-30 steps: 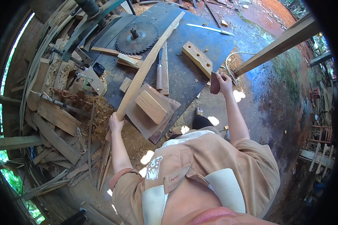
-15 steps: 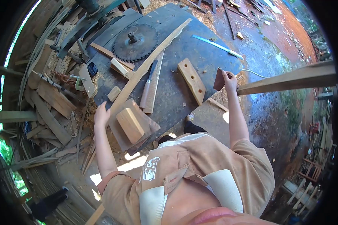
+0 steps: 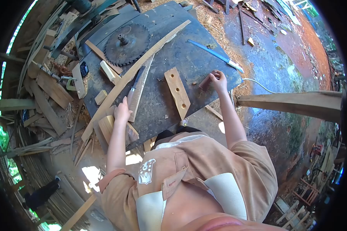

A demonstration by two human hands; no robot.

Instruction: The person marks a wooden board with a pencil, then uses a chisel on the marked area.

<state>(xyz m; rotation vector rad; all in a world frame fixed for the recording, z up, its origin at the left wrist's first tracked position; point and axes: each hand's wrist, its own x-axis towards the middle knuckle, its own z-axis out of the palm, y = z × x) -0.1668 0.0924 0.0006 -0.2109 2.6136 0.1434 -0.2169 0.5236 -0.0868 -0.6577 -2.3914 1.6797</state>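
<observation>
My right hand (image 3: 219, 81) pinches a small brown piece of sandpaper (image 3: 205, 82) above the right side of the dark table. To its left lies a pale wooden block with three holes (image 3: 177, 89). My left hand (image 3: 122, 111) hangs over the near-left table edge, index finger stretched out and the others partly hidden; nothing shows in it. Just beyond that fingertip is the handle of a dark-bladed tool (image 3: 131, 94), resting by a thin wooden strip (image 3: 141, 86). Beneath my left wrist sits a wooden block (image 3: 106, 126) on a brown sheet (image 3: 132, 133), both partly covered by my arm.
A circular saw blade (image 3: 127, 44) lies on the table (image 3: 158, 123). A long wooden strip (image 3: 150, 52) runs diagonally across it. A blue hacksaw blade (image 3: 208, 50) lies near the right edge. A wooden beam (image 3: 289, 102) juts in from the right; scrap wood (image 3: 52, 92) is piled at left.
My left hand has moved from the far side of the wooden block to over it, towards the tool handle. My right hand has brought the sandpaper left, in over the table.
</observation>
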